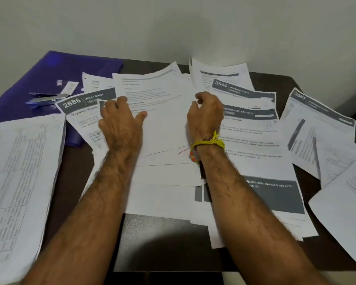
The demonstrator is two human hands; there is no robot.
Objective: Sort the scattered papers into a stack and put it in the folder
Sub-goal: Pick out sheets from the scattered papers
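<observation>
Several white printed papers lie scattered and overlapping across a dark table. My left hand lies flat on the left side of the middle pile, fingers spread and straight, thumb out to the right. My right hand, with a yellow thread band at the wrist, sits at the pile's right side with its fingers curled at a sheet's edge; whether it pinches that sheet I cannot tell. The purple folder lies flat at the back left, partly under papers.
A stapler rests on the folder. A thick sheaf of table-printed sheets overhangs the table's left side. More sheets fan out to the right edge. A pale wall stands right behind the table.
</observation>
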